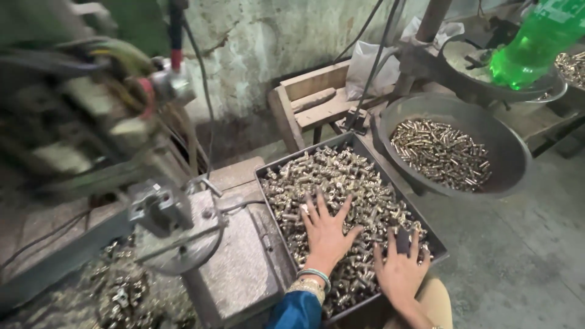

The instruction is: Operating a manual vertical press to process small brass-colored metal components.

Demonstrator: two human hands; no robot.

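I see my left hand (326,234) lying flat with fingers spread on the heap of small brass fittings (341,183) that fills the rectangular metal tray (365,148) in front of me, gripping nothing. My right hand (399,268) rests just beside it near the tray's near right corner, fingers also splayed on the pieces. A round dark basin (506,140) with more brass parts sits beyond the tray, and a drill press (158,207) stands left.
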